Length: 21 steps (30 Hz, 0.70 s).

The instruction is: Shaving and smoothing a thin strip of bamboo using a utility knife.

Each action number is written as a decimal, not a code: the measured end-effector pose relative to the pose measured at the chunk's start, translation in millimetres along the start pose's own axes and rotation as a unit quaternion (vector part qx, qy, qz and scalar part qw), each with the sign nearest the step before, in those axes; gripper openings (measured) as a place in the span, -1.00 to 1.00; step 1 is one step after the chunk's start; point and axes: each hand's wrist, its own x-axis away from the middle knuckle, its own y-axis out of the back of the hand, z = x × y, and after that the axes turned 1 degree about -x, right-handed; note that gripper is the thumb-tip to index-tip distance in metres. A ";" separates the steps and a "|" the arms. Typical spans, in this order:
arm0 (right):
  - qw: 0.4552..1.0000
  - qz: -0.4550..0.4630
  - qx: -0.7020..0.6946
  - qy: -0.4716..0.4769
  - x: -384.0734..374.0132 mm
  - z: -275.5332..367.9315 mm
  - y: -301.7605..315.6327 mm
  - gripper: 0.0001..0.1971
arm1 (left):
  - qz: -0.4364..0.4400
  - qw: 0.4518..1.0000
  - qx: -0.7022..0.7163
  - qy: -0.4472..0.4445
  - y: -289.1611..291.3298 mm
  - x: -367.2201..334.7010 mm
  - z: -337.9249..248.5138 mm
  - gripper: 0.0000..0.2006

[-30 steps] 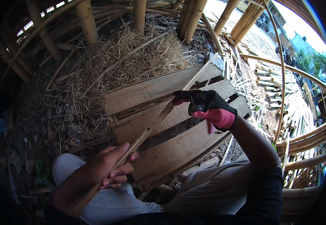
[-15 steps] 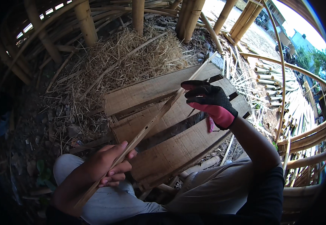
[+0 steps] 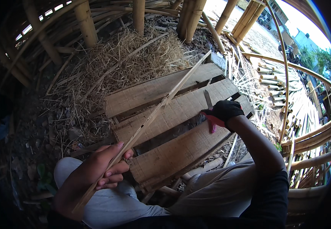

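My bare left hand (image 3: 110,166) is wrapped round a long, split bamboo strip (image 3: 156,113), near its lower end. The strip slants up and away to the right over a wooden slatted platform (image 3: 165,133), with a rough, splintered patch near its middle. At the platform's right side, my right hand (image 3: 226,112), in a black and pink glove, is closed on a knife (image 3: 208,99). Its dark blade points away from me and the grip is mostly hidden. A pink piece below the fingers may be the handle's end; I cannot tell.
A heap of straw-like shavings (image 3: 135,57) lies beyond the platform. Bamboo posts (image 3: 138,17) stand behind it. Stacked cut bamboo poles (image 3: 274,82) lie to the right, near a bent bamboo rail (image 3: 314,72). My knees (image 3: 68,168) flank the platform's near end.
My right hand has left the bamboo strip, dropped toward me and closed on the knife, whose blade now shows. The strip's far end has shifted slightly left; my left hand keeps its hold.
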 end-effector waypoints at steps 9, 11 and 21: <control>0.977 -0.204 -0.031 0.053 -10.3 -9.4 -23.2 -0.65 | 0.002 1.000 0.013 -0.023 0.3 8.1 -0.1 -0.63; 0.936 -0.225 -0.168 0.210 6.2 4.4 -13.2 -0.72 | -0.003 1.000 0.010 -0.028 -0.1 9.7 -1.0 -0.63; 0.796 -0.358 0.163 0.459 29.7 55.0 -34.9 -0.40 | -0.022 0.998 0.006 -0.063 -1.5 11.7 -2.5 -0.61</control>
